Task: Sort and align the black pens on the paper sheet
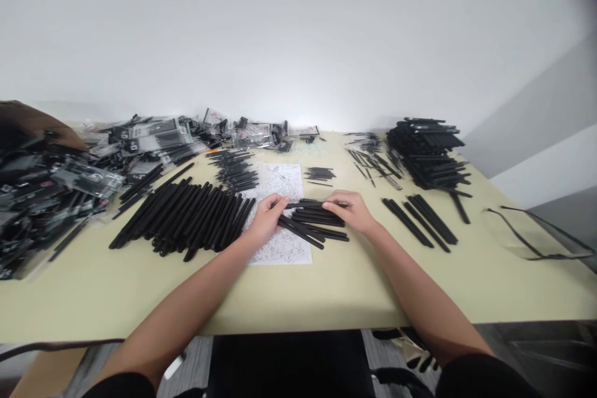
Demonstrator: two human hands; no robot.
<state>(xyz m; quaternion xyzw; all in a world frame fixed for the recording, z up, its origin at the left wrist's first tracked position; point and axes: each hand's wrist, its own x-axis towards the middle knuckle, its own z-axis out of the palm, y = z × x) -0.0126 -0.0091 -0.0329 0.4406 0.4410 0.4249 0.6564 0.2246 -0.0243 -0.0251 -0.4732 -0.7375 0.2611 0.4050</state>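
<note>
The left hand [269, 219] and the right hand [349, 208] are close to each other over the table [326, 298]. They hold one thin black stick [305, 204] between them. The left thumb and finger pinch one end. The right thumb and finger are closed on the other end. The stick is over the paper [280, 255] and just past its edge, near a small bunch of black sticks [321, 217]. The paper has dark marks all over it. A big row of fat black sticks [200, 217] lies by the left hand. Behind it are lots of shiny packets [158, 130]. On the right side there is a tall pile of black sticks [424, 149], and a pair of glasses [536, 242] lies near the table's edge.
</note>
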